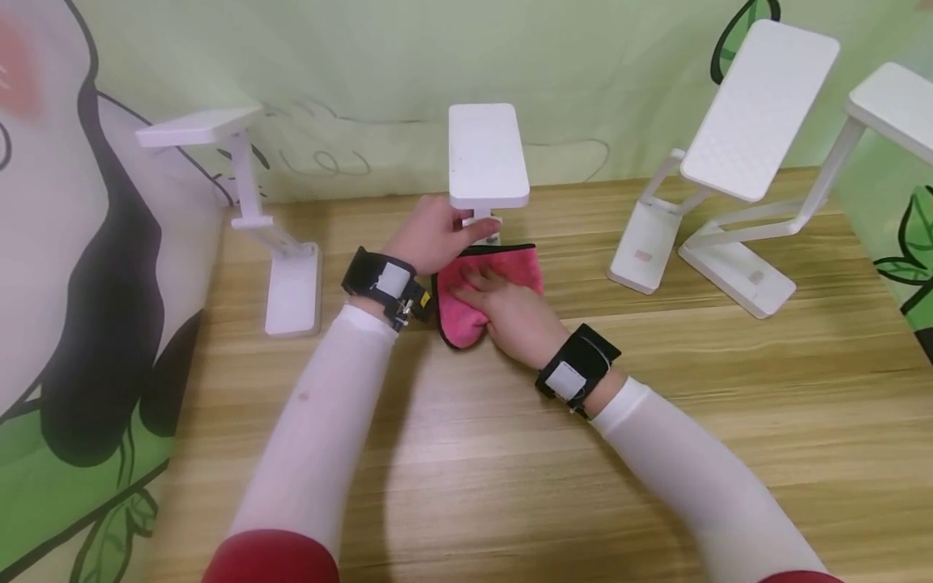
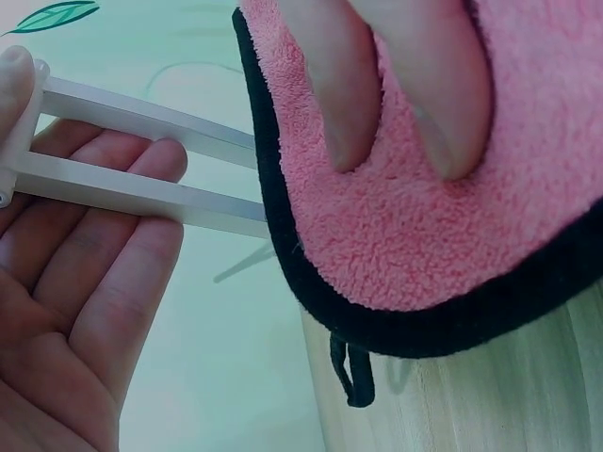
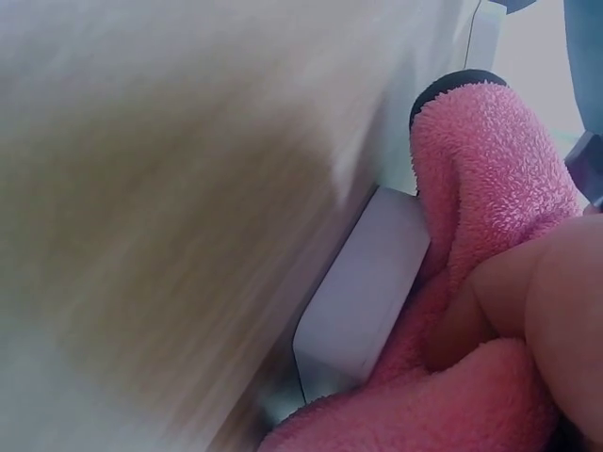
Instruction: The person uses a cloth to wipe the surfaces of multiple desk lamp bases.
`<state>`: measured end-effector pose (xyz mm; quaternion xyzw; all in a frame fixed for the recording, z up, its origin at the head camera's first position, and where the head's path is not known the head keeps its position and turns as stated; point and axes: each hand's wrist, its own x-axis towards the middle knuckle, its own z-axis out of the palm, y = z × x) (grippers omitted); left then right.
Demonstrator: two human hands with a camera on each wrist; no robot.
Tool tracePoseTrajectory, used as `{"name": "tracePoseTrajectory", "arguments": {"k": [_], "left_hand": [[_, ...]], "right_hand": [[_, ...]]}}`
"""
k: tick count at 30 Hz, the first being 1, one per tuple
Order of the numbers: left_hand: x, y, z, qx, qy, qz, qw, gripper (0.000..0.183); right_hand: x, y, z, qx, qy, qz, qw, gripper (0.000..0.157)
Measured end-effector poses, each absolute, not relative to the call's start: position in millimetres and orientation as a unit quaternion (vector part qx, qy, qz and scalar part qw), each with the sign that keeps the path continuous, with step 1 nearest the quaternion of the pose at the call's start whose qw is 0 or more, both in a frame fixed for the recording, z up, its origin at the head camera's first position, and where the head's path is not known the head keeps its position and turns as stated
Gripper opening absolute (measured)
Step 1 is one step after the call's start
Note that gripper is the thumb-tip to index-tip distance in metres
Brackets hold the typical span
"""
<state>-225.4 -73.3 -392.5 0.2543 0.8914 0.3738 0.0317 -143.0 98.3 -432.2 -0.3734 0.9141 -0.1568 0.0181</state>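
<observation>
A white folding desk lamp [image 1: 487, 154] stands at the back middle of the wooden table. My left hand [image 1: 432, 235] grips its hinged stem just under the lamp head; in the left wrist view, fingers lie behind the stem's two white bars [image 2: 141, 196], with the thumb at the joint. A pink fleece cloth [image 1: 516, 265] with black edging is draped over the lamp's base [image 3: 363, 282], whose side shows in the right wrist view. My right hand [image 1: 523, 324] holds the cloth against that base, fingertips pressing into the fleece and thumb bent into a fold.
Another white lamp [image 1: 293, 291] stands at the left. Two more, a tilted lamp [image 1: 761, 109] and a lamp with bent arms [image 1: 739, 275], stand close together at the right. A painted wall [image 1: 350, 73] runs behind the wooden table [image 1: 466, 486].
</observation>
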Motion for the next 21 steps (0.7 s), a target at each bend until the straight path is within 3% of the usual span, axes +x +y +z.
{"name": "tracePoseTrajectory", "arguments": {"k": [7, 15, 21], "left_hand": [[-225, -70, -391, 0.253, 0.892, 0.372, 0.041, 0.031], [-224, -71, -387, 0.250, 0.895, 0.369, 0.036, 0.030], [-222, -72, -387, 0.246, 0.894, 0.372, 0.043, 0.032]], "right_hand": [[-137, 99, -429, -0.370, 0.916, -0.154, 0.035, 0.060], [-163, 96, -430, -0.350, 0.920, -0.175, 0.012, 0.059], [-140, 98, -430, -0.336, 0.929, -0.152, 0.017, 0.058]]}}
